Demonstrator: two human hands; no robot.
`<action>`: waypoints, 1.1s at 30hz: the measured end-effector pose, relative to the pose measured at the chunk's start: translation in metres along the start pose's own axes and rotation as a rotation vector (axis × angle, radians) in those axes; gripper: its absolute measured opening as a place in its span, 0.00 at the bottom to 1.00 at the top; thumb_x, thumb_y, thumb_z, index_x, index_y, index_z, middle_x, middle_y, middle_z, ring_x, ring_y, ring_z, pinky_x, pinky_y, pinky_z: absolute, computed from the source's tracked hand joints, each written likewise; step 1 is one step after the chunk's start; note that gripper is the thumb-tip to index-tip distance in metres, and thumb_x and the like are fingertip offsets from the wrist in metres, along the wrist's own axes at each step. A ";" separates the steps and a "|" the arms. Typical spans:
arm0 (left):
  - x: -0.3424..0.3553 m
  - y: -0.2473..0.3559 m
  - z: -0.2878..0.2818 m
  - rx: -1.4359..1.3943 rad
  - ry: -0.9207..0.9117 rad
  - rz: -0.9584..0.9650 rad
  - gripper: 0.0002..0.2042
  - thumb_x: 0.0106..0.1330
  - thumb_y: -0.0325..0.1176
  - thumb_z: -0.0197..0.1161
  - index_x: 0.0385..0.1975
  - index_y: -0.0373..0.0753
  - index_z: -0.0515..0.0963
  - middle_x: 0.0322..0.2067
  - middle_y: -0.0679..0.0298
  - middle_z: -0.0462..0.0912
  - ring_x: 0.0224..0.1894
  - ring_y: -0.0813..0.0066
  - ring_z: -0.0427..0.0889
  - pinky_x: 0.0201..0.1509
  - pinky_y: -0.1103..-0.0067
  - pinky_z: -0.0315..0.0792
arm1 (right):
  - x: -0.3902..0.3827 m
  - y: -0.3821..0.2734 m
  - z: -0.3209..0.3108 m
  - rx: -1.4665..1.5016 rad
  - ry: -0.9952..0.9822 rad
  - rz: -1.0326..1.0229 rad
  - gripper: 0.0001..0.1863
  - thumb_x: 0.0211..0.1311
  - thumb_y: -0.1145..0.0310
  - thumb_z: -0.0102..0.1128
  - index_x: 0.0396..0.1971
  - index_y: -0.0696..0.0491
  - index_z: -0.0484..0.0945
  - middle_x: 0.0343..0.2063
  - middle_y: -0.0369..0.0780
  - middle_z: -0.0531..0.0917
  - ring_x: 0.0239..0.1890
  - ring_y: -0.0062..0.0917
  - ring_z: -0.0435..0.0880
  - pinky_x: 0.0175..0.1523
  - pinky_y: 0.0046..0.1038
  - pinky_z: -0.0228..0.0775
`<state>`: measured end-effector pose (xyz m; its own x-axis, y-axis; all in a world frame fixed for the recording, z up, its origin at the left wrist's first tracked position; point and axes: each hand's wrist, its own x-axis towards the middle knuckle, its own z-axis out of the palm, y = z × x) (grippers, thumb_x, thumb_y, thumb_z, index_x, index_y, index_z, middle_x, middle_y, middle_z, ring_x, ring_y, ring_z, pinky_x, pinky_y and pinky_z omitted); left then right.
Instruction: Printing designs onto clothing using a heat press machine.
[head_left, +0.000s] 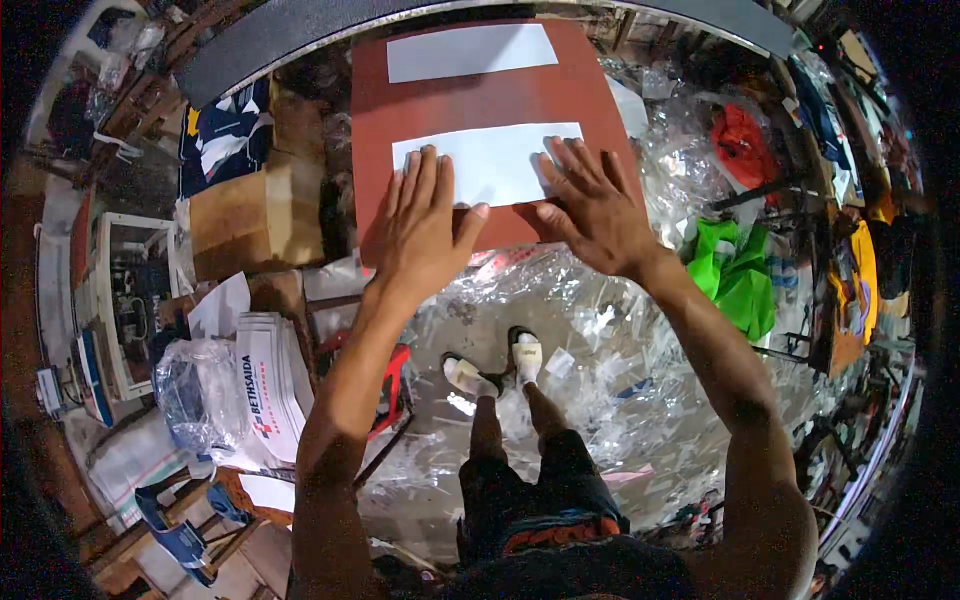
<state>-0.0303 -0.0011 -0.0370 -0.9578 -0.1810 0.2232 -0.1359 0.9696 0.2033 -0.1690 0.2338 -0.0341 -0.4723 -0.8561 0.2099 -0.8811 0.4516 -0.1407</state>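
Well, from where I stand, a person leans both bare hands over a reddish-brown board [490, 100], palms down. A white sheet [500, 165] lies crosswise on the nearer part of the board, under the fingers. The left hand [422, 228] is open and flat, covering the sheet's lower left corner, its thumb near the lower edge. The right hand [595, 215], also open with fingers spread, hides much of the right end, its thumb just off the lower edge. Neither hand closes around anything; how hard they press, I cannot tell. Nearer the far edge lies a second white strip [470, 52], its right part dulled by shadow. What supports the board is out of sight beneath it.

To the left stands a cardboard box [240, 225], with dark, folded cloth behind it; below, a bundle in crinkled clear wrap [195, 395] is too glossy to make out. To the right are a bright green bag [730, 275] and a crumpled red item [742, 145] whose kind I cannot tell. Clear plastic scraps blur across the floor [430, 465], and the room's edges sink into black
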 end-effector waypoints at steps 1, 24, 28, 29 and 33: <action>0.003 0.003 0.007 -0.002 -0.059 -0.024 0.38 0.76 0.57 0.46 0.72 0.27 0.60 0.76 0.46 0.54 0.80 0.51 0.49 0.82 0.60 0.40 | 0.002 0.007 0.011 -0.011 -0.004 0.002 0.32 0.78 0.52 0.43 0.74 0.53 0.61 0.73 0.49 0.63 0.76 0.46 0.59 0.77 0.51 0.45; 0.061 0.017 0.026 -0.048 -0.074 0.042 0.34 0.79 0.55 0.39 0.75 0.35 0.58 0.77 0.50 0.53 0.80 0.56 0.49 0.82 0.61 0.40 | 0.051 0.029 0.005 -0.035 -0.026 0.025 0.31 0.79 0.50 0.39 0.77 0.45 0.57 0.78 0.46 0.53 0.79 0.50 0.48 0.79 0.55 0.40; 0.067 0.023 0.031 0.030 -0.095 -0.043 0.36 0.78 0.56 0.40 0.75 0.33 0.56 0.77 0.48 0.52 0.80 0.55 0.47 0.82 0.60 0.41 | 0.049 0.011 -0.002 -0.029 -0.031 0.113 0.31 0.81 0.48 0.34 0.77 0.45 0.57 0.78 0.46 0.52 0.80 0.48 0.48 0.80 0.52 0.38; 0.066 0.022 0.032 0.066 -0.102 -0.062 0.37 0.78 0.58 0.38 0.76 0.34 0.55 0.78 0.50 0.51 0.81 0.56 0.46 0.83 0.61 0.38 | 0.043 0.004 -0.001 0.002 -0.065 0.060 0.31 0.81 0.48 0.34 0.77 0.45 0.57 0.78 0.46 0.52 0.80 0.48 0.48 0.80 0.52 0.38; 0.079 0.014 0.036 0.067 -0.081 -0.072 0.38 0.77 0.59 0.36 0.77 0.35 0.51 0.79 0.51 0.48 0.81 0.57 0.45 0.82 0.60 0.35 | 0.043 0.011 0.008 0.046 -0.050 0.012 0.30 0.80 0.52 0.38 0.75 0.48 0.60 0.77 0.49 0.56 0.78 0.51 0.53 0.79 0.52 0.43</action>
<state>-0.1169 0.0040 -0.0512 -0.9618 -0.2396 0.1325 -0.2193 0.9639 0.1509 -0.1992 0.1997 -0.0341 -0.4803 -0.8625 0.1592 -0.8725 0.4512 -0.1877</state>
